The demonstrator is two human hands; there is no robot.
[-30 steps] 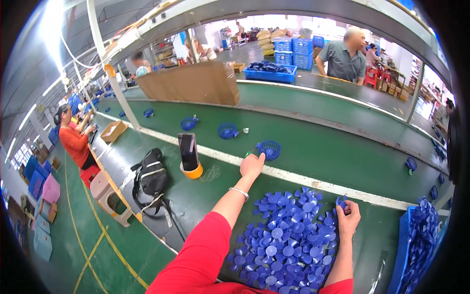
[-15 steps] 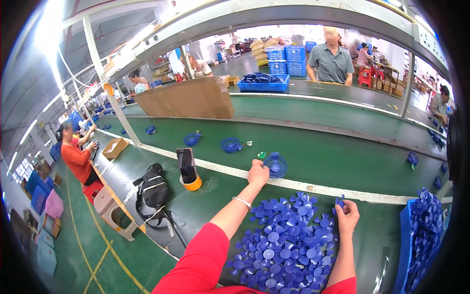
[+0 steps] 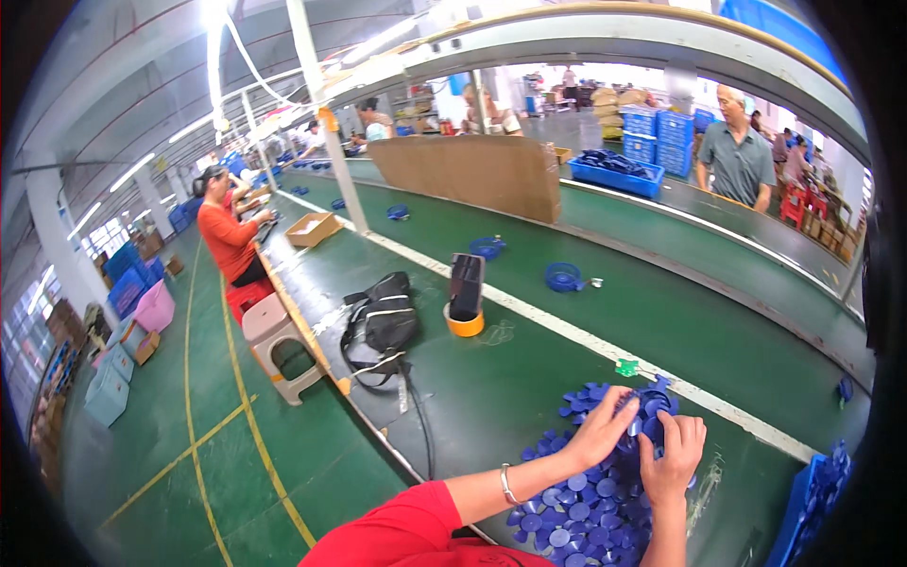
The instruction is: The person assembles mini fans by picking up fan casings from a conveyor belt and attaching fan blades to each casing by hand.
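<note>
My left hand (image 3: 607, 427) is closed on the edge of a round blue fan housing (image 3: 652, 404), held over the near side of the white strip. Close against it from the right, my right hand (image 3: 674, 454) has bent fingers at the housing. A small blue fan blade is in those fingers, mostly hidden now. Beneath both hands spreads a heap of blue fan blades (image 3: 578, 510), partly covered by my forearms. A small green piece (image 3: 626, 367) sits at the white strip just beyond the housing; whether it is joined to the housing I cannot tell.
Blue fan housings (image 3: 564, 277) lie along the green belt (image 3: 661, 321). A phone (image 3: 467, 286) stands in an orange tape roll (image 3: 464, 324), beside a black backpack (image 3: 383, 321). A blue crate (image 3: 792, 515) of blades is at right. Co-workers sit at left and stand opposite.
My left hand has brought the fan housing from the belt back to the heap. My right hand has come in to meet it. The view has swung left.
</note>
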